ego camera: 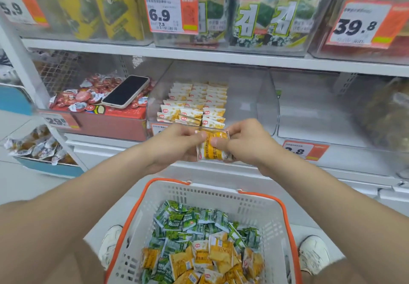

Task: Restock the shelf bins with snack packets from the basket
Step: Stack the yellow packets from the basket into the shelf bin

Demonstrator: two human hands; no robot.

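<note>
Basket: white plastic mesh wall [212, 193] with an orange rim and handles, standing low between two white shoes [110, 244].
Basket content: many small snack packets lie loose in a heap. The green packets [188, 219] lie mostly at the far side, and the yellow packets [221, 252] lie at the near side.
Held packet [215, 151]: small and flat, yellow-orange with a white sealed edge and dark printed letters, turned so that the print runs sideways. I cannot tell if a second packet is behind it.
Place of held packet: in the air between both hands, above the far rim of the basket and just before the front wall of the middle bin.
Left hand [177, 144]: its fingers [197, 136] are curled and pinch the left end of the packet.
Right hand [245, 144]: its fingers [219, 143] are clamped on the right end, with the thumb on the front face.
Middle bin [243, 98]: clear plastic, on the lower shelf. On its left side, packets [192, 104] of white and yellow stand in neat rows, one behind the other, each with a red round logo.
Left bin [124, 124]: it holds red wrapped snacks, and a dark phone [126, 91] in a pale case lies on top of them.
Upper shelf: clear bins with seaweed packs [265, 18], and orange price tags [170, 12] hang on the fronts.
</note>
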